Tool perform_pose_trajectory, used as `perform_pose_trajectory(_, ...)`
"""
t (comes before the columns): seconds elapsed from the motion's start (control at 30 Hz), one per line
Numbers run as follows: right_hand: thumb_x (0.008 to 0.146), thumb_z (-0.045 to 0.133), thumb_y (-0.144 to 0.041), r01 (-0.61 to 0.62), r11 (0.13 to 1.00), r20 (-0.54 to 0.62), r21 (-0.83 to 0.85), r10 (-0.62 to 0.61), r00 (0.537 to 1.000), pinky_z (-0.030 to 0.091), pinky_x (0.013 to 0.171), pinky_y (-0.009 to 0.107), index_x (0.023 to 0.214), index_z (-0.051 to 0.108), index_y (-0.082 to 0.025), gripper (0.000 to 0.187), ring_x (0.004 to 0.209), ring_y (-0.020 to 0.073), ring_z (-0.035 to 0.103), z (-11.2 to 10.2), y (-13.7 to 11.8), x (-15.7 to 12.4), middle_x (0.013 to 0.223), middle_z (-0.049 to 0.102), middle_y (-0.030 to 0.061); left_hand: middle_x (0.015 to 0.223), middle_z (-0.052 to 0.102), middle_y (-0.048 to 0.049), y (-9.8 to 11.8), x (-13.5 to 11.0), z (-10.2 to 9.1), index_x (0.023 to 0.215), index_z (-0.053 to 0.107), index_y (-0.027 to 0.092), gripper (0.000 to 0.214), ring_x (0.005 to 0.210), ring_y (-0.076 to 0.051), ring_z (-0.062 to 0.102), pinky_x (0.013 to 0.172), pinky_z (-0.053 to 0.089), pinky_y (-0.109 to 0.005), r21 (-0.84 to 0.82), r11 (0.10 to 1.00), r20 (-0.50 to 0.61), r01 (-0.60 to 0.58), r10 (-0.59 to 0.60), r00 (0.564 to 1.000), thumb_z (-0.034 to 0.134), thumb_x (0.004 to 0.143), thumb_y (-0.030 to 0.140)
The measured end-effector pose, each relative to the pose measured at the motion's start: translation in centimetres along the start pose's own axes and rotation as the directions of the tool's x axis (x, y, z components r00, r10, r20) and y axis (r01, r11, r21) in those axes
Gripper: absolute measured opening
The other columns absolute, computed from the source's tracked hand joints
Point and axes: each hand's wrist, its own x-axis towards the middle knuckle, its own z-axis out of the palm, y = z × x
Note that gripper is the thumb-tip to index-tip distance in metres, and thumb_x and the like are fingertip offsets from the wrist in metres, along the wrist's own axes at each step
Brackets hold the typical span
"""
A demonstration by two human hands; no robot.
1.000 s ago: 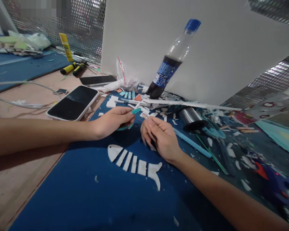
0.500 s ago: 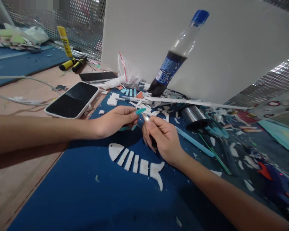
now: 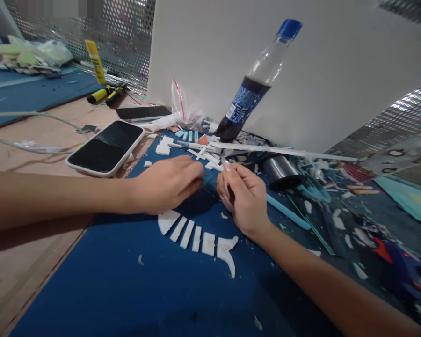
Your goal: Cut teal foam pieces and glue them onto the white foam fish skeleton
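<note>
Our left hand is curled with its back to us, and we cannot tell whether its fingers grip anything. Our right hand faces it, just apart, with thumb and forefinger pressed together as if pinching something fine; whatever lies between them is too small or blurred to make out.

Just below the hands, on the blue mat, lies the white fish, cut into six pieces: the head, partly covered by our left wrist, then three narrow strips, a wider block and the forked tail. As we judge it, the cutting and the ordering are done, since the pieces run in line from head to tail. Clear gaps separate them, and we see nothing joining one to the next, so any joining looks undone; fine thread might escape us here.

Beyond the right hand, a spool lies near a light blue strip. Behind both hands, offcuts are scattered around the base of a drink bottle. Farther left, a white-edged phone rests on the table.
</note>
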Motion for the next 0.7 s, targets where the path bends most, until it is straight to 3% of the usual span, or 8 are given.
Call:
perform_pose_trajectory(0.07,0.090,0.045,-0.034,-0.028,0.999,0.015,0.039,0.027,1.000,0.025,0.038,0.022,0.054,0.037,-0.019,0.041,0.035,0.0047,0.030,0.0,0.1,0.1,0.040,0.034,-0.0070,0.073,0.052,-0.0046,0.1,0.0,0.3,0.078,0.047,0.015,0.010,0.070,-0.015,0.048,0.060,0.038,-0.024,0.057,0.995,0.106,-0.076,0.070,0.992,0.042,0.086,0.017)
perform_pose_trajectory(0.2,0.090,0.046,-0.032,-0.040,0.997,0.019,0.069,0.039,0.999,0.024,0.038,0.022,0.055,0.039,-0.019,0.039,0.035,0.0053,0.031,0.1,0.1,0.1,0.039,0.035,-0.0068,0.077,0.053,-0.0052,-0.1,0.3,0.6,0.081,0.047,0.014,0.008,0.070,-0.014,0.049,0.061,0.038,-0.023,0.002,1.000,0.171,-0.016,0.015,0.985,0.044,0.085,0.019)
perform_pose_trajectory(0.37,0.091,0.045,-0.031,-0.070,0.992,0.062,0.103,0.063,0.996,0.022,0.037,0.022,0.056,0.040,-0.019,0.037,0.034,0.0049,0.030,-0.1,0.6,0.2,0.039,0.035,-0.0071,0.063,0.044,0.0021,-0.7,0.8,0.2,0.070,0.042,0.016,0.017,0.058,-0.010,0.041,0.054,0.032,-0.021,-0.167,0.973,0.116,0.160,-0.142,0.983,0.042,0.086,0.018)
perform_pose_trajectory(0.5,0.090,0.046,-0.033,-0.117,0.992,0.162,0.053,0.107,0.981,0.022,0.036,0.021,0.055,0.039,-0.018,0.039,0.032,0.0037,0.029,-0.1,0.5,0.3,0.038,0.035,-0.0080,0.059,0.039,0.0037,-1.0,0.8,0.0,0.068,0.040,0.017,0.026,0.054,-0.009,0.037,0.052,0.031,-0.021,-0.333,0.890,0.021,0.312,-0.324,0.946,0.032,0.091,0.026)
perform_pose_trajectory(0.6,0.090,0.045,-0.035,-0.136,0.991,0.213,0.002,0.132,0.968,0.023,0.034,0.019,0.055,0.039,-0.018,0.039,0.030,0.0026,0.030,0.1,0.2,0.2,0.037,0.035,-0.0086,0.065,0.044,0.0015,-0.8,0.8,-0.1,0.075,0.044,0.016,0.028,0.057,-0.010,0.040,0.055,0.033,-0.023,-0.338,0.907,-0.001,0.251,-0.267,0.964,0.027,0.092,0.031)
perform_pose_trajectory(0.7,0.089,0.046,-0.037,-0.137,0.990,0.236,-0.017,0.137,0.962,0.022,0.031,0.018,0.060,0.042,-0.018,0.035,0.028,0.0021,0.030,0.2,0.1,0.2,0.039,0.036,-0.0093,0.068,0.045,0.0011,-0.6,0.9,-0.2,0.076,0.046,0.016,0.020,0.060,-0.010,0.041,0.057,0.033,-0.022,-0.311,0.939,0.038,0.146,-0.141,0.989,0.038,0.089,0.028)
